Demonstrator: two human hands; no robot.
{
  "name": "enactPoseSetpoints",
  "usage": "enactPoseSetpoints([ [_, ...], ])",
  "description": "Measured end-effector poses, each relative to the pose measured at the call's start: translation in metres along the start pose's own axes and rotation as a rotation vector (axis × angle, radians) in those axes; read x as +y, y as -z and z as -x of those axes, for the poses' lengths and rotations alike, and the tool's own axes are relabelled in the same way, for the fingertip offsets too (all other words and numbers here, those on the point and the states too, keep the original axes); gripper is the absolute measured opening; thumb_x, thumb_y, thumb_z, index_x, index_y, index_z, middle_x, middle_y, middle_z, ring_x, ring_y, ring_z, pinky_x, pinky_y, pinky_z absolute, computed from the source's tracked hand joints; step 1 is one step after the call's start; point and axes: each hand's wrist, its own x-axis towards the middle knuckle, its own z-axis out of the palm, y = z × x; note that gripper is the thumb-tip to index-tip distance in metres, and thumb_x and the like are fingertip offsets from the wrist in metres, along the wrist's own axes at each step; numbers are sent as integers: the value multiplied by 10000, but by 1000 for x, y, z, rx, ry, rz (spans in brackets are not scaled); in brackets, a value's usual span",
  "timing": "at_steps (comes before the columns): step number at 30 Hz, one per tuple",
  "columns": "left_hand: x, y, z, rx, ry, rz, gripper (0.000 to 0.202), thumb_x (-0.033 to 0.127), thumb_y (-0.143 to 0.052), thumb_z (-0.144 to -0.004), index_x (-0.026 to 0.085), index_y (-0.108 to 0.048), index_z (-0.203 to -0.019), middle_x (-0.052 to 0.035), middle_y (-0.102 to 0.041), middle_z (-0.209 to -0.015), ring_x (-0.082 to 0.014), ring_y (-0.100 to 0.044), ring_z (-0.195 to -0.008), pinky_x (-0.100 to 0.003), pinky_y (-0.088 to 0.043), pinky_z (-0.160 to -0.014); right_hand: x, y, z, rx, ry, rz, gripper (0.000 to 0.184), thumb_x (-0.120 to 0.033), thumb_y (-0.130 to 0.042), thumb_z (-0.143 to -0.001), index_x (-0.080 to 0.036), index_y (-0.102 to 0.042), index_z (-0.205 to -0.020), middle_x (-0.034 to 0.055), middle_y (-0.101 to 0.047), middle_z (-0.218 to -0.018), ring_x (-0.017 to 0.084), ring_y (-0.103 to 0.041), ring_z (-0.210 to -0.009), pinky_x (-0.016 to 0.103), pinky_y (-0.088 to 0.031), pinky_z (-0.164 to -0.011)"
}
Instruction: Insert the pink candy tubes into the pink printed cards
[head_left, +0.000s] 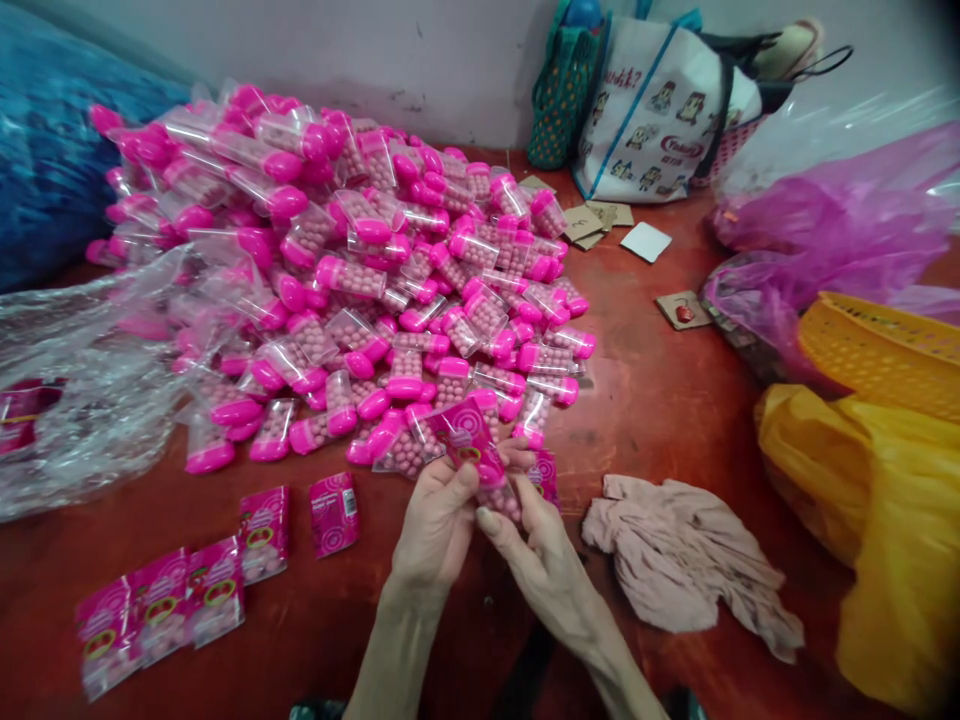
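Note:
My left hand (435, 525) and my right hand (536, 545) meet over the red floor, both closed on one candy tube (474, 450) with a pink printed label wrapped around it. The tube tilts up toward the pile. Just beyond my fingers lies a big heap of clear candy tubes (360, 270) with pink caps and pink balls inside. Several labelled packs (217, 585) lie flat in a row at the lower left, and another labelled pack (334, 513) is close to my left hand.
A crumpled beige cloth (690, 565) lies right of my hands. Clear plastic sheeting (82, 400) covers the left. At right are a yellow bag (892, 520), a yellow basket (885, 350) and pink plastic (840, 220). Tote bags (660, 110) and card pieces (645, 240) sit by the wall.

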Motion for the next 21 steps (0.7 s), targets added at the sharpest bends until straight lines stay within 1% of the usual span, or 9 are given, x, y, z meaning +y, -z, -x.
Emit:
enactPoseSetpoints([
  [1, 0, 1, -1, 19, -6, 1, 257, 323, -605, -765, 111, -694, -880, -121, -697, -873, -207, -640, -717, -282, -501, -597, 0, 0, 0, -14, -17, -29, 286, -345, -436, -896, -214, -499, -1142, 32, -605, -908, 157, -560, -777, 250, -442, -665],
  [3, -2, 0, -2, 48, -10, -1, 259, 334, -588, -778, 114, -689, -868, -115, -696, -860, -183, -635, -649, -273, -499, -556, -2, -3, 1, -6, -62, -67, 248, -340, -382, -920, -214, -539, -1065, 11, -591, -808, 140, -544, -702, 238, -436, -629],
  [5, -4, -2, -3, 51, -18, -4, 233, 314, -587, -782, 117, -686, -858, -109, -694, -863, -164, -626, -605, -269, -500, -544, -2, -6, 3, 51, -100, -62, 245, -346, -367, -925, -215, -554, -1013, 5, -572, -770, 140, -536, -702, 243, -434, -642],
  [7, -7, -4, -3, 43, -23, -1, 208, 287, -576, -791, 119, -683, -852, -105, -693, -864, -152, -621, -584, -268, -502, -546, -3, -9, 5, 104, -124, -55, 237, -356, -381, -918, -226, -545, -1029, 6, -568, -789, 146, -539, -730, 253, -438, -668],
  [10, -11, -9, -1, 45, -1, 17, 196, 266, -560, -801, 122, -680, -861, -103, -697, -839, -153, -626, -588, -267, -503, -559, -5, -12, 6, 141, -112, -87, 226, -343, -374, -920, -229, -531, -1038, 6, -564, -793, 147, -545, -729, 260, -441, -683],
  [14, -15, -15, 1, 91, 4, 41, 231, 312, -574, -788, 130, -672, -893, -99, -703, -810, -172, -638, -618, -272, -505, -572, -5, -16, 5, 212, -51, -111, 196, -322, -378, -916, -206, -535, -932, 6, -566, -749, 145, -551, -678, 250, -433, -630],
  [17, -15, -18, 3, 97, -4, 34, 238, 312, -573, -788, 130, -669, -907, -105, -703, -841, -172, -639, -624, -266, -503, -567, 0, -19, 7, 240, -68, -145, 209, -343, -390, -910, -200, -542, -924, 9, -572, -749, 142, -548, -666, 247, -440, -619],
  [21, -14, -17, 5, 74, 18, -1, 233, 272, -555, -800, 128, -657, -952, -112, -701, -863, -160, -634, -601, -256, -498, -550, 6, -21, 11, 235, -96, -140, 255, -373, -378, -910, -191, -553, -951, 25, -579, -776, 152, -548, -692, 258, -458, -625],
])
